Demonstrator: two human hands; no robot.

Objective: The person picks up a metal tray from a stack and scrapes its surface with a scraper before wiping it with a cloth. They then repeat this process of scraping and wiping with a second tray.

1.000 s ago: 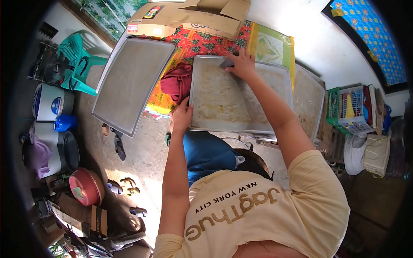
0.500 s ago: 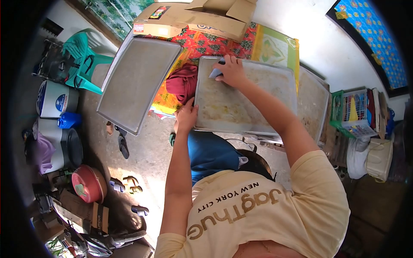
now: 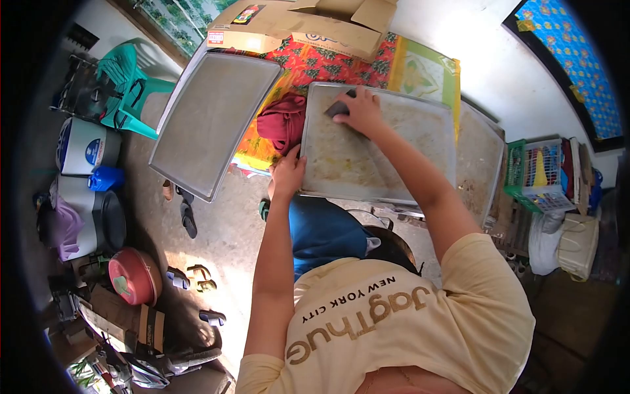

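Note:
A flat metal tray (image 3: pixel 394 157) with brownish and yellowish stains lies before me. My right hand (image 3: pixel 362 113) grips a dark scraper-like piece (image 3: pixel 337 109) against the tray's upper left part. At the tray's lower left edge, my left hand (image 3: pixel 287 172) holds the rim with its fingers bent round it. A bunched maroon cloth (image 3: pixel 283 123) lies just beyond my left hand, beside the tray. Another metal tray (image 3: pixel 213 121), with a plainer grey surface, rests to the left of the cloth.
Cardboard boxes (image 3: pixel 315 26) stand at the back on a red patterned cover (image 3: pixel 315 65). A third stained tray (image 3: pixel 479 157) lies at the right, near a green basket (image 3: pixel 515 167). A green chair (image 3: pixel 131 85), slippers (image 3: pixel 188 218) and a red basin (image 3: pixel 131 276) are at the left.
My right hand has shifted slightly right, and the piece in it is turned, showing a dark face instead of a light bluish one. My left hand stays at the tray's edge.

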